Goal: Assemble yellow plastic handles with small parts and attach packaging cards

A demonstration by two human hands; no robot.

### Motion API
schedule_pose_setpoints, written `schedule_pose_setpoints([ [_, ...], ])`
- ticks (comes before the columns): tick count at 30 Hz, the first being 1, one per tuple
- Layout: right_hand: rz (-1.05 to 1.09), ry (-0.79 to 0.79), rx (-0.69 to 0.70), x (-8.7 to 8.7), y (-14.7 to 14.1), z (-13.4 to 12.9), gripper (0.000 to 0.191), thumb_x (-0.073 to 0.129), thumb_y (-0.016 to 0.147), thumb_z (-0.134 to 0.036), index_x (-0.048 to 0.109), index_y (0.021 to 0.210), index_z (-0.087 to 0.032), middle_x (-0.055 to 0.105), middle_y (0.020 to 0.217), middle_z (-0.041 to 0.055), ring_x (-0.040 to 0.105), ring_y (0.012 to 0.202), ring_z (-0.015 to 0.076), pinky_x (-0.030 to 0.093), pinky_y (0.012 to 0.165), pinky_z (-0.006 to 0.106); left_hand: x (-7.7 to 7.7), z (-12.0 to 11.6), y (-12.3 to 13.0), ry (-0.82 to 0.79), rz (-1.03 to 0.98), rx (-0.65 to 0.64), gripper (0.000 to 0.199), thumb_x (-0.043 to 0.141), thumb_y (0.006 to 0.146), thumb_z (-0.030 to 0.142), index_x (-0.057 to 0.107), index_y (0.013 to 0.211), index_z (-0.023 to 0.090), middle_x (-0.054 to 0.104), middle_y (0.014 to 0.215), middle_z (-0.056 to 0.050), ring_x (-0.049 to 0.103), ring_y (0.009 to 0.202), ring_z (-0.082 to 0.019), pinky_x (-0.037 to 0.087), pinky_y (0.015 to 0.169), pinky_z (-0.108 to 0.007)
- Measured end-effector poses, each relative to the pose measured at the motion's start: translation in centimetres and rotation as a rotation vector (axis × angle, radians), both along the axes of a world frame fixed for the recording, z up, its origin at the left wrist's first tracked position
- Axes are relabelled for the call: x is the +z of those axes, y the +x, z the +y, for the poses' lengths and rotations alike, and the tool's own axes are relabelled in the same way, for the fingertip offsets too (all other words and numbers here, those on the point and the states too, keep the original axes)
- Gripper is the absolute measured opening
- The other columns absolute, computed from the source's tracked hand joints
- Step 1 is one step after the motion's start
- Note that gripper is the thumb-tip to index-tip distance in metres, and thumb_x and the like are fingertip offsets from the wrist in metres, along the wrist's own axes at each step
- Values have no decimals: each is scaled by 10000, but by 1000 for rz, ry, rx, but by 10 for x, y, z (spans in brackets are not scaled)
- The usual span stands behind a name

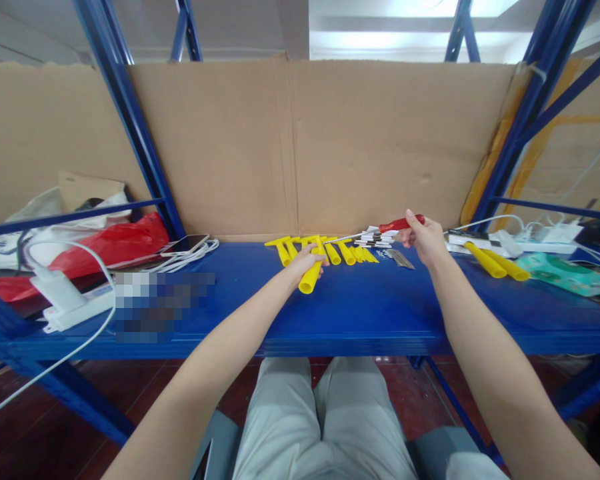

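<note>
Yellow plastic makes up the T-shaped piece (308,281) in the left hand (309,262), its round end pointing between six and seven o'clock and its crossbar toward twelve. The screwdriver (396,225), red-handled, runs from the right hand (424,241) toward nine o'clock, its shaft sloping down to the crossbar; the tip seems to meet the piece there, though it is too small to be certain.

A row of yellow pieces (349,255) lies on the blue tabletop (365,303), spread from ten round to three o'clock of the left hand, and the held piece partly hides it. Striped black-and-white strips (377,238) sit at nine o'clock of the right hand, with grey metal strips (401,259) at eight. Two more yellow handles (493,263) rest between three and four, just before a green packet (563,273). Well off at nine o'clock of the left hand are a coiled white cable (193,256) and a red bag (117,248). A cardboard panel (380,143) closes off twelve.

The left hand is wrapped around the yellow shaft; the right has thumb and fingers closed on the back of the red handle.
</note>
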State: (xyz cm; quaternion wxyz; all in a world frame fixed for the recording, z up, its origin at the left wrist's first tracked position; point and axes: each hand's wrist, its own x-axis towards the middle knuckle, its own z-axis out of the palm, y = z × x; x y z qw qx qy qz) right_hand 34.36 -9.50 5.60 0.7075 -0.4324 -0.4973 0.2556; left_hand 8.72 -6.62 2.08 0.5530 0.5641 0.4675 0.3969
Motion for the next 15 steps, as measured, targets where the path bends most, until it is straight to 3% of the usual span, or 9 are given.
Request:
schedule_pose_setpoints([
  [9,21,-2,-53,1,0,0,437,679,735,-555,479,571,-202,488,382,-35,406,319,79,315,325,207,2,-2,1,15,-2,-4,619,538,834,101,312,1402,204,602,639,27,480,400,-82,397,417,-186],
  [15,80,12,-10,1,2,2,422,667,743,-562,488,622,-199,511,421,-36,436,344,77,324,329,189,4,-6,2,90,-31,61,640,538,816,79,352,1415,209,595,673,24,479,418,-75,400,428,-186],
])
